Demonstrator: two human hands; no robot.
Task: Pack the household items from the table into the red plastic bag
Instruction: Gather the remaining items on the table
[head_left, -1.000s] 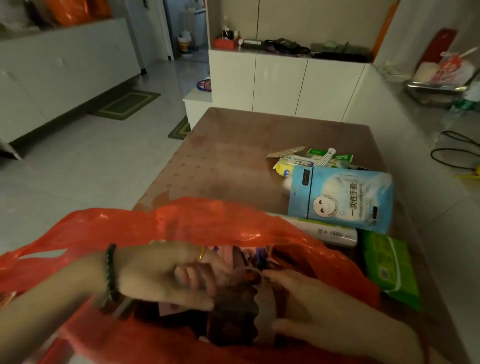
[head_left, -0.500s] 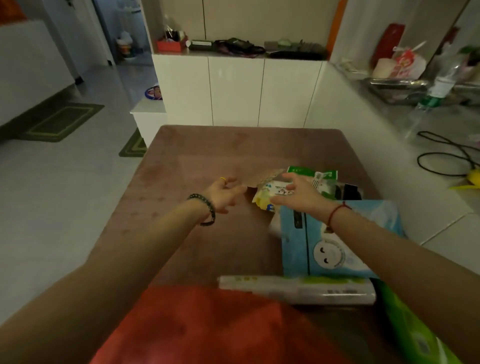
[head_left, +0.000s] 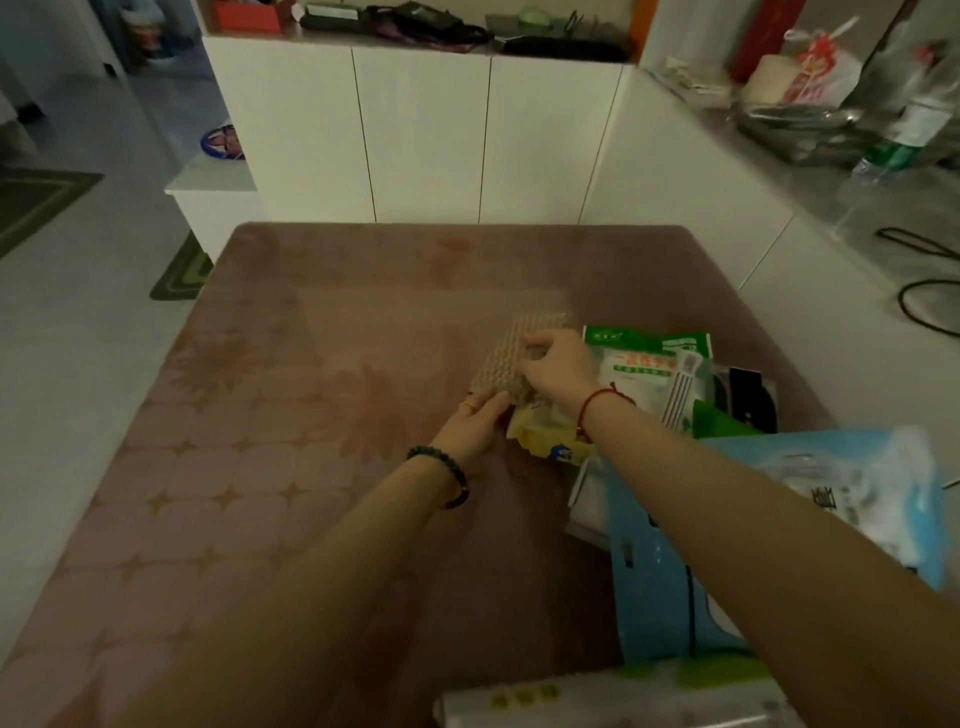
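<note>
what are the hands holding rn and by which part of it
The tan woven pad: the right hand grips its right edge with curled fingers, and the left hand pinches its near lower corner.

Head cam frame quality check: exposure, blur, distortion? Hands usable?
Head view: dim and underexposed, with no hard shadows or glare on the table. Head view: wide-angle bowing bends the cabinet lines and the table edges. Head view: right hand and left hand at the woven pad are soft but readable. The blue package and white pack near the bottom edge are smeared.
</note>
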